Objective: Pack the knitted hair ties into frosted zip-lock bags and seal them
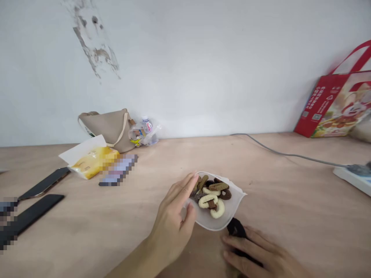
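One white pouch (228, 216) lies on the table (290, 193) in the head view, holding cream and brown fuzzy bands (218, 209). Left hand (174, 212), unclenched, rests against its 9 o'clock side. Right hand (255, 251), at its 5 o'clock, touches a black band (237, 227); whether it grips, I cannot tell.

From here I see a white wall (203, 69) with grey-brown blotches, a pinkish-beige tabletop (139, 227), cream, olive-tan, dark-brown and black loops (210, 195) in a translucent whitish pouch (223, 221), a yellow-and-white packet (95, 160), a taupe handbag (111, 125), a grey cable (278, 151) and a red carrier bag (321, 96) with white lettering.
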Tool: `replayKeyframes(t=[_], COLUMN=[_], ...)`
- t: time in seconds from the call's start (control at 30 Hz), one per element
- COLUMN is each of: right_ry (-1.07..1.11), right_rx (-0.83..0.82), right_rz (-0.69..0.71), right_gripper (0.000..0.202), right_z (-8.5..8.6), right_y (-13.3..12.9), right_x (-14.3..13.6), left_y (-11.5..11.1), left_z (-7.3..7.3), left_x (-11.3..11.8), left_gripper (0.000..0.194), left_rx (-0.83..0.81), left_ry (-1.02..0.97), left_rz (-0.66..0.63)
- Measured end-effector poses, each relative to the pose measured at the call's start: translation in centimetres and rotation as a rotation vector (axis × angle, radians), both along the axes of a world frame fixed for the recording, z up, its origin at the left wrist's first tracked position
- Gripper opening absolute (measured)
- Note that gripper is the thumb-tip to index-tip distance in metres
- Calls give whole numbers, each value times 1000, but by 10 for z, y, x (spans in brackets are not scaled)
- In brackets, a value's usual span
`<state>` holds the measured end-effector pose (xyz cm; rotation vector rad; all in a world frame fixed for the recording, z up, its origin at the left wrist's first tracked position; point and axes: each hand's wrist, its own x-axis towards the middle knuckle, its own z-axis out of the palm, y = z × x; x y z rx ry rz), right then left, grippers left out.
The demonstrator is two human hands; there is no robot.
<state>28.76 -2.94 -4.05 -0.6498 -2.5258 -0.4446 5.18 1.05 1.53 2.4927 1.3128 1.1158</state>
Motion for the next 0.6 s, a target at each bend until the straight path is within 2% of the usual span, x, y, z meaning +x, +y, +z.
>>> replayKeyframes(t=[0.17, 0.37, 0.43, 0.5, 0.6], right_ry=[98, 137, 121, 152, 286], right_rx=[79, 52, 33, -9, -132], right_rz=[46, 55, 56, 36, -16], right_gripper=[30, 21, 21, 22, 18], right_z=[17, 72, 81, 77, 51], right_y=[-4, 4, 7, 4, -10], right_x=[11, -10, -11, -3, 19], left_y=[1, 0, 1, 1, 2], left_z=[-1, 0, 1, 1, 1], left_x=[2, 5, 6, 6, 7], left_gripper=[53, 55, 55, 55, 56], left_rx=[-30, -102, -120, -133, -153], left_ry=[-28, -75, -93, -107, -125], left_rz=[28, 16, 27, 37, 52])
